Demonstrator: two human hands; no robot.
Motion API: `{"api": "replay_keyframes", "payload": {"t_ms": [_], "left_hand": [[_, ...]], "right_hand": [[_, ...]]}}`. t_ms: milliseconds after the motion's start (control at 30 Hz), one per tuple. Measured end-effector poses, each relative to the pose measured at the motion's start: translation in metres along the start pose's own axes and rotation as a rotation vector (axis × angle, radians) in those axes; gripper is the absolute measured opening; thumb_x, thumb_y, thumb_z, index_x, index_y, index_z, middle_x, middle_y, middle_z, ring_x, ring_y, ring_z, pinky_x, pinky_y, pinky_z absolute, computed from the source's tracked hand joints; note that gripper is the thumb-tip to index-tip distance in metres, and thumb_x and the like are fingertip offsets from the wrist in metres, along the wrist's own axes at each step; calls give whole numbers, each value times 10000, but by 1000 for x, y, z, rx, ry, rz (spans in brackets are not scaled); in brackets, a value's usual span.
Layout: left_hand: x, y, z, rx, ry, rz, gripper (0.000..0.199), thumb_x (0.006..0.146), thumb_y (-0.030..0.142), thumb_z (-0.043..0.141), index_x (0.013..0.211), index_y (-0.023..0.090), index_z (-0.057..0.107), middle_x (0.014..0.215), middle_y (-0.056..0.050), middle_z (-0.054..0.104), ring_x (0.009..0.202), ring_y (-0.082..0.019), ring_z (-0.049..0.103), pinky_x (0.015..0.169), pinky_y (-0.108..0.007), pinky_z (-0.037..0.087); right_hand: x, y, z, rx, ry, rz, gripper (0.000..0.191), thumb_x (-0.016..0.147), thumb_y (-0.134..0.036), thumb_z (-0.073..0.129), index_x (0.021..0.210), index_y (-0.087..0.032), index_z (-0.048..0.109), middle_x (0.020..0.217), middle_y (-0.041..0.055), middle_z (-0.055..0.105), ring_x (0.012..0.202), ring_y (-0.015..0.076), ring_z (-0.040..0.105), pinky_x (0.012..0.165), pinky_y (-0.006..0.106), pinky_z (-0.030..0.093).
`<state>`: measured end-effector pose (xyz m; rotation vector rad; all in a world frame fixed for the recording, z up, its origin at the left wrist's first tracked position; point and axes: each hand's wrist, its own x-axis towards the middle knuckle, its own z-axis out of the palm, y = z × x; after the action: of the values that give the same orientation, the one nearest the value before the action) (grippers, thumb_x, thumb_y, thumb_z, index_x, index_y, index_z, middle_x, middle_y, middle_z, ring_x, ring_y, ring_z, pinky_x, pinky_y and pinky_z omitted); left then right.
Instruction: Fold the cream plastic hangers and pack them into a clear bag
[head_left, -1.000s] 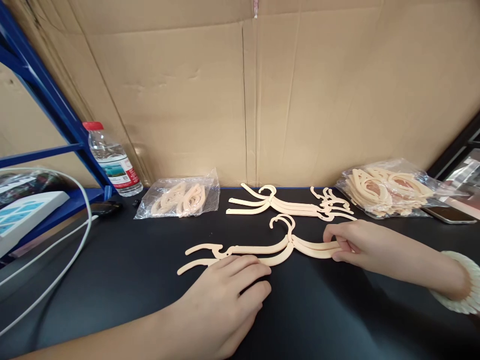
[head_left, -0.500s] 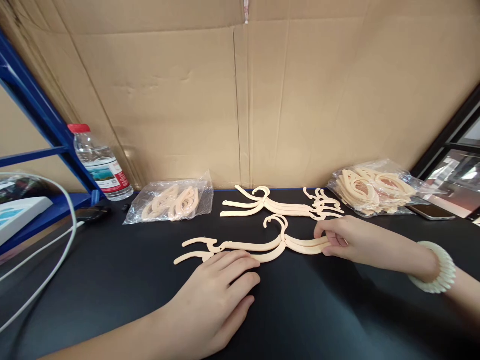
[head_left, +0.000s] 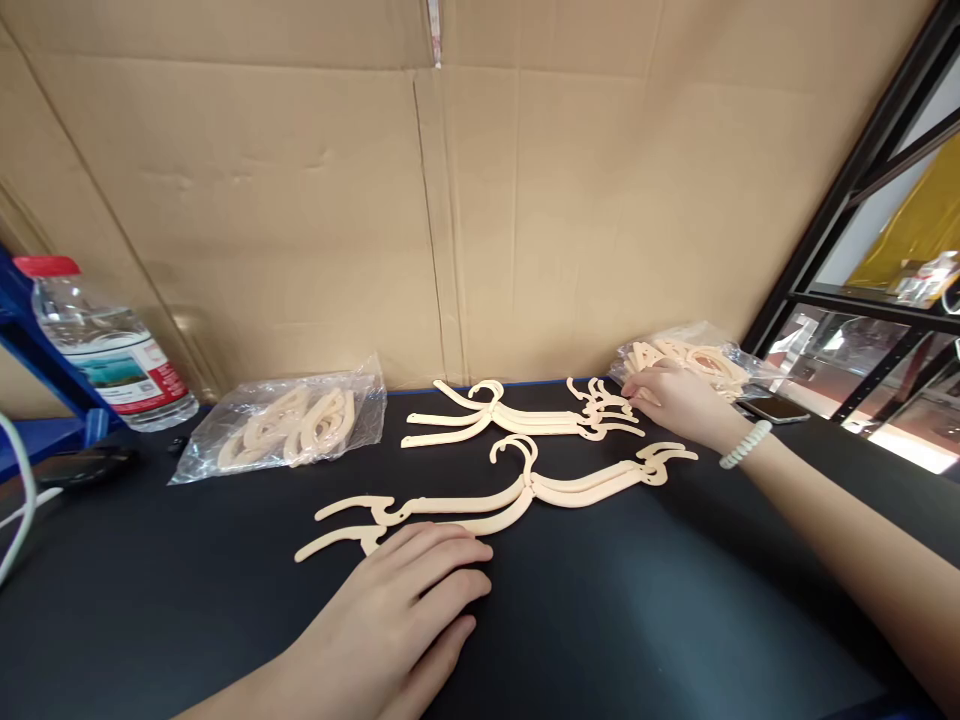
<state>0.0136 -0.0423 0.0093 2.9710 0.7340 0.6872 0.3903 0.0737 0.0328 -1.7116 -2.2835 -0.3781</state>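
Two cream folding clothes hangers (head_left: pixel 589 490) lie unfolded side by side on the black table, their hooks pointing away from me. My left hand (head_left: pixel 405 600) rests palm down over the left arm of the nearer one, fingers stretched out and slightly apart. Behind them lie several more such hangers (head_left: pixel 536 420), arms bunched together at the right. My right hand (head_left: pixel 679 400) is at the right ends of this rear group, in front of a clear bag of hanger parts (head_left: pixel 712 370). Its fingers are bent together; whatever they grip is hidden.
Another clear bag of hanger parts (head_left: pixel 296 430) lies at the left, near a water bottle (head_left: pixel 124 360) with a red cap. A phone (head_left: pixel 776 409) lies beyond my right wrist. Cardboard (head_left: pixel 300 200) stands along the back, and a black shelf rack (head_left: pixel 840 225) at the right.
My right hand has let go of the right arms of the front hangers and moved back to the rear group and bag. My left hand stays by the front hangers; the view has turned right.
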Motion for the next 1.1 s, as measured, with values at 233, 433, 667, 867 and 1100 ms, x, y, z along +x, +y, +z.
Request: {"api": "replay_keyframes", "payload": {"t_ms": [233, 433, 667, 867, 1100], "left_hand": [[-1, -1, 3, -30, 1, -14, 313, 868, 88, 474, 1136, 221, 566, 1167, -66, 645, 1126, -220, 570, 948, -342, 499], [1, 0, 1, -26, 27, -10, 302, 858, 83, 480, 1104, 222, 585, 1139, -55, 657, 1096, -208, 592, 934, -319, 510], [-2, -2, 4, -31, 34, -2, 288, 861, 81, 478, 1093, 215, 583, 1151, -60, 648, 1111, -214, 579, 940, -328, 504], [1, 0, 1, -26, 24, 7, 269, 861, 78, 469, 1051, 213, 601, 1140, -65, 651, 1092, -214, 590, 929, -326, 513], [1, 5, 2, -86, 100, -27, 282, 868, 71, 459, 1062, 216, 603, 1154, -76, 644, 1105, -214, 582, 931, -331, 516]], "right_hand": [[1, 14, 20, -249, 40, -7, 216, 840, -269, 516, 882, -211, 720, 1298, 129, 540, 1295, 351, 364, 982, 552, 342], [1, 9, 30, -319, 67, 39, 366, 900, -416, 461, 774, -211, 736, 1369, 119, 487, 1361, 383, 265, 1059, 656, 166], [1, -1, 33, -418, 107, 147, 234, 799, -229, 528, 918, -205, 727, 1287, 146, 566, 1339, 408, 281, 1027, 709, 163], [-2, -10, 31, -376, 157, 102, 292, 803, -83, 437, 854, -170, 712, 1201, 187, 597, 1320, 404, 313, 1053, 664, 122], [-2, -17, 8, -285, 304, 200, 277, 841, -189, 427, 765, -160, 692, 1059, 169, 635, 1109, 361, 490, 946, 568, 342]]}}
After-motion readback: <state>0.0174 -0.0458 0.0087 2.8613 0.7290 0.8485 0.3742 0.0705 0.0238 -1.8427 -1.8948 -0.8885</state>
